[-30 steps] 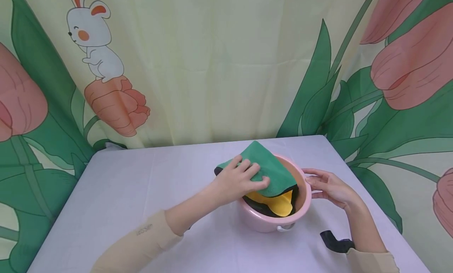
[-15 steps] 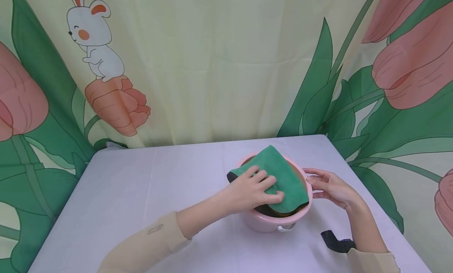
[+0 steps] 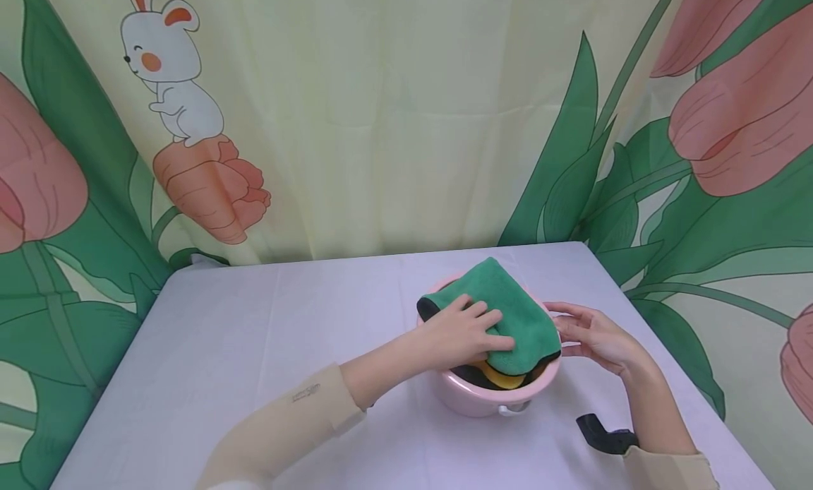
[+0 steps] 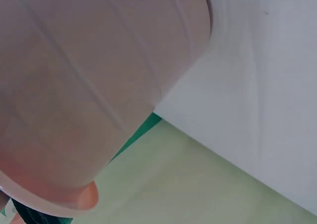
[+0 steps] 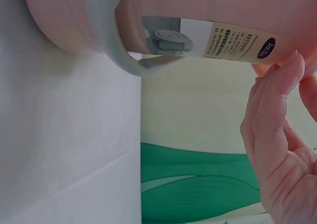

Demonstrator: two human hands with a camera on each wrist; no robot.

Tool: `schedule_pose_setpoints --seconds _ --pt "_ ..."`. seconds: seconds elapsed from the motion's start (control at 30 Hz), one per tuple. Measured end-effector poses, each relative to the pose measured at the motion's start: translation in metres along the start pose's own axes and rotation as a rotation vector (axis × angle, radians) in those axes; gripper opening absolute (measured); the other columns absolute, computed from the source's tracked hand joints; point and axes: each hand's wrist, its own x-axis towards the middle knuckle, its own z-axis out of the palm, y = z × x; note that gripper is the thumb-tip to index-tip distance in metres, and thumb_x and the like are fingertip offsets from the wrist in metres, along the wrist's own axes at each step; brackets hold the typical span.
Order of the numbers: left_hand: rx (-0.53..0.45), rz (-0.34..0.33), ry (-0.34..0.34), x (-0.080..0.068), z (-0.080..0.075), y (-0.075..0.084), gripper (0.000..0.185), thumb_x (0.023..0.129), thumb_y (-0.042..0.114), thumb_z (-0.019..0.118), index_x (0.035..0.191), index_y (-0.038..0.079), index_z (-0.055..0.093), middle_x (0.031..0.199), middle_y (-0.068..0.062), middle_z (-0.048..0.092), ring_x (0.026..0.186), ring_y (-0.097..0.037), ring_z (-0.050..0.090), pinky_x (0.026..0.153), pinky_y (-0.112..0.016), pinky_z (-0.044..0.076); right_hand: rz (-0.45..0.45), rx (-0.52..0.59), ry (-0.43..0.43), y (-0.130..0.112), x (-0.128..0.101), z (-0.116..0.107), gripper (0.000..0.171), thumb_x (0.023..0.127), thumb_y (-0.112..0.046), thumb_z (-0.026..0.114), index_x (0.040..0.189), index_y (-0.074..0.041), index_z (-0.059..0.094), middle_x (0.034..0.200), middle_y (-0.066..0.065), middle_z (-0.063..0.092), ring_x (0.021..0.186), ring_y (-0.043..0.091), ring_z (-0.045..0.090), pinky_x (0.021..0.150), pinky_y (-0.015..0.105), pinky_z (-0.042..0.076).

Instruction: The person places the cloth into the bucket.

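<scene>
A pink bucket (image 3: 466,399) stands on the table in the head view, with its rim facing up. Over its mouth lies a green cloth (image 3: 517,303) with black edging, one corner poking past the far rim. My left hand (image 3: 460,335) rests on that cloth with fingers spread and thumb stretched out. Beneath the cloth a yellow piece (image 3: 504,380) and black material show inside the bucket. The fingertips of my right hand (image 3: 597,338) touch the bucket's right side near the rim. In the right wrist view those fingers (image 5: 270,110) lie fairly straight against the wall.
A grey-white bucket handle (image 5: 106,30) hangs at the side, near a printed label (image 5: 233,43). A black strap-like piece (image 3: 606,437) is by the right wrist. White cloth covers the table (image 3: 305,313), and a printed curtain (image 3: 394,123) hangs behind.
My left hand has moved right with the green cloth, which covers more of the bucket. Its fingers have loosened. The right hand stays at the rim.
</scene>
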Motion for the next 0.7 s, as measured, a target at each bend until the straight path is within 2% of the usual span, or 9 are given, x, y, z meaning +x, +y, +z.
schedule_pose_setpoints --seconds 0.2,0.47,0.7 --pt "-0.082 -0.002 -0.176 0.010 0.005 0.000 0.031 0.095 0.034 0.043 0.126 0.040 0.046 0.114 0.005 0.050 0.098 -0.014 0.044 0.082 -0.033 0.036 0.017 0.002 0.004 0.000 0.000 0.000 0.028 0.095 -0.014 0.045 0.118 -0.030 0.051 0.103 -0.009 0.063 0.090 0.013 0.063 0.075 0.033 0.053" --pt "-0.144 0.004 -0.327 0.020 0.014 0.002 0.034 0.096 0.034 0.043 0.129 0.040 0.044 0.121 0.005 0.050 0.102 -0.014 0.046 0.084 -0.035 0.034 0.019 -0.002 0.001 0.001 0.001 0.000 0.028 0.095 -0.015 0.045 0.112 -0.036 0.053 0.104 -0.010 0.062 0.091 0.013 0.063 0.076 0.035 0.052" --pt "-0.263 -0.027 -0.482 0.024 0.017 0.004 0.041 0.095 0.033 0.046 0.134 0.039 0.040 0.137 0.006 0.042 0.118 -0.015 0.040 0.098 -0.043 0.028 0.033 -0.007 0.026 -0.001 0.001 0.002 0.026 0.095 -0.016 0.048 0.111 -0.035 0.054 0.105 -0.010 0.062 0.091 0.013 0.063 0.075 0.035 0.052"
